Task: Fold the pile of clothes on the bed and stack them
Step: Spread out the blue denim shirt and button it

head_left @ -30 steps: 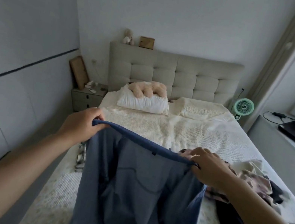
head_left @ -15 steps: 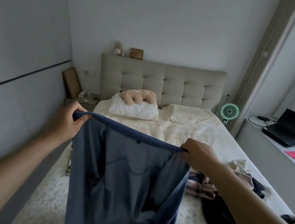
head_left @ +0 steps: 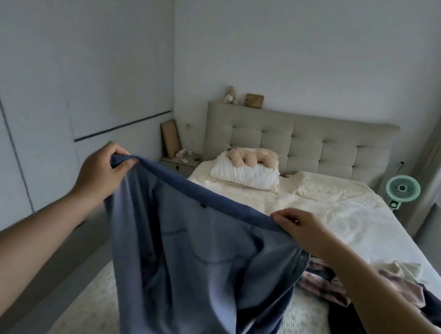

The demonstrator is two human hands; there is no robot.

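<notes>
Both arms outstretched: left hand (head_left: 100,172) and right hand (head_left: 305,230) pinch the blue garment's (head_left: 196,265) top edge; it hangs below them over the bed (head_left: 337,217).

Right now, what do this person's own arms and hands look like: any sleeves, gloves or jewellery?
Both forearms are bare as far as the picture shows, with no sleeve in view. The left hand and the right hand wear no gloves, and no ring, watch or bracelet can be seen on either hand or wrist.

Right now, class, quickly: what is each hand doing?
Left hand: closed, gripping one end of the blue fabric garment's waistband.
Right hand: closed, pinching the other end of the same garment's waistband.
</notes>
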